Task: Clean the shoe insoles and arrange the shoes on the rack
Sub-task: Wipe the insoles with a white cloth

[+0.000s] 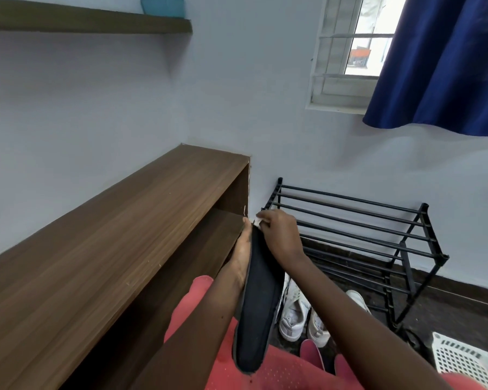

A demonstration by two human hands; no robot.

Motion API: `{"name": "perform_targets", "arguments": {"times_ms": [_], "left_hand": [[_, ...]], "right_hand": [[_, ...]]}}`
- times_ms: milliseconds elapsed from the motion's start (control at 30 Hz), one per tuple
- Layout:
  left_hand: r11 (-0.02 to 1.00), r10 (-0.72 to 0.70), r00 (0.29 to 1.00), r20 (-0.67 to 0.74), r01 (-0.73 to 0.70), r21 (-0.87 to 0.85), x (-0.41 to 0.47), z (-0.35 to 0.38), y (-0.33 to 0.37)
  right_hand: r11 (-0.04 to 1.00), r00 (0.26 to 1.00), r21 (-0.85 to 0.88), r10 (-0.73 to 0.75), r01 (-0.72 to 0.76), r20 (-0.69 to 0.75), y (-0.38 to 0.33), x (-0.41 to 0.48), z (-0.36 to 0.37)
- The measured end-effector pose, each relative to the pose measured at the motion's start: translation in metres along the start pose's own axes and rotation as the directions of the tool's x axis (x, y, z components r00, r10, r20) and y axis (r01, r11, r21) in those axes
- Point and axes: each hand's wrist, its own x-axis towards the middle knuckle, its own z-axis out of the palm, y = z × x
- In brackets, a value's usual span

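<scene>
While the left hand (243,254) lies long and flat against the left side of the black insole (258,305), its fingers are straight and point up toward the far tip, and the thumb cannot be seen. The insole is up in the air in front of the person, above their pink clothes (288,372), with one end near the lap and the other end pointing at the wall. The right hand (279,235) is at that far end, with its fingers curled to pinch a small white wipe (259,220), and the wipe touches the tip of the insole. Just behind the hands stands the black metal rack (350,209), made of thin bars, set on the dark floor (448,299) against the wall. Two white shoes (295,313) sit side by side on the floor in front of the rack, under the right arm, and the toe of one more white shoe (357,299) peeks out past that arm. Nearer the person there are two pink shoes (312,353), partly hidden. A white basket (462,358) with holes is at the bottom right corner, near the rack's leg. A long brown wooden shelf unit (124,220) runs along the left wall. Higher up is a brown wall shelf (82,22) with a teal box (162,5) on it. A blue curtain (440,66) hangs over part of the window (350,52)
</scene>
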Motion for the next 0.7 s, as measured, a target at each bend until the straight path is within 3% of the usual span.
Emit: {"name": "perform_targets", "arguments": {"times_ms": [200,400,500,700], "left_hand": [[0.99,0.105,0.988,-0.116,-0.093,0.108,0.009,-0.01,0.005],[0.989,0.104,0.99,-0.1,-0.093,0.114,0.013,-0.021,0.009],[0.993,0.085,0.989,-0.123,-0.074,0.092,0.01,-0.023,0.004],[0.994,0.01,1.0,-0.015,-0.008,0.108,-0.009,-0.007,-0.01]], "right_hand": [[0.999,0.991,0.05,-0.02,0.014,0.129,-0.009,-0.017,-0.004],[0.993,0.95,0.102,0.03,-0.065,0.311,-0.008,-0.039,-0.001],[0.997,0.968,0.066,0.032,-0.05,0.248,-0.005,-0.038,0.003],[0.996,0.998,-0.083,-0.019,0.023,0.055,0.005,-0.007,0.002]]}}
